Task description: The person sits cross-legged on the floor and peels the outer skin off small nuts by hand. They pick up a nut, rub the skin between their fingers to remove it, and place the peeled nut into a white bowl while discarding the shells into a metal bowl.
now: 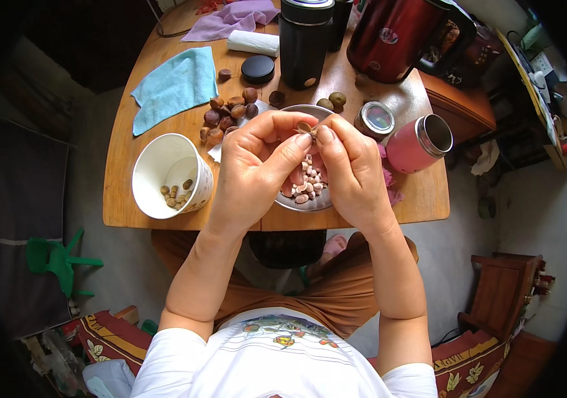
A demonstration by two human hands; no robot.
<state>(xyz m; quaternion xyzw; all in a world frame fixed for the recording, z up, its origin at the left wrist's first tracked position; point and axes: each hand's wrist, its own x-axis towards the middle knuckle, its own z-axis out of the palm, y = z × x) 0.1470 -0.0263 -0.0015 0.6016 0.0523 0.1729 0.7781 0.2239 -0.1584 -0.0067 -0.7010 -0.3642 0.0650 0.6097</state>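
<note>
My left hand (253,171) and my right hand (358,171) meet above a round metal dish (288,201). Thumbs and forefingers of both pinch a small brown shell piece (304,127), apparently an opened peanut shell. Below them, pale pink peanut kernels (308,186) lie in the dish, partly covered by my fingers. To the left stands a white paper tub (156,156), tilted in view, with several unshelled peanuts (176,199) at its bottom. Whether a kernel is still inside the held shell is too small to tell.
Chestnuts (226,117) are heaped behind my left hand, near a light blue cloth (179,84). A black thermos (305,54) and a red kettle (393,40) stand at the back. A pink cup (407,149) and a round lidded container (376,119) are to the right.
</note>
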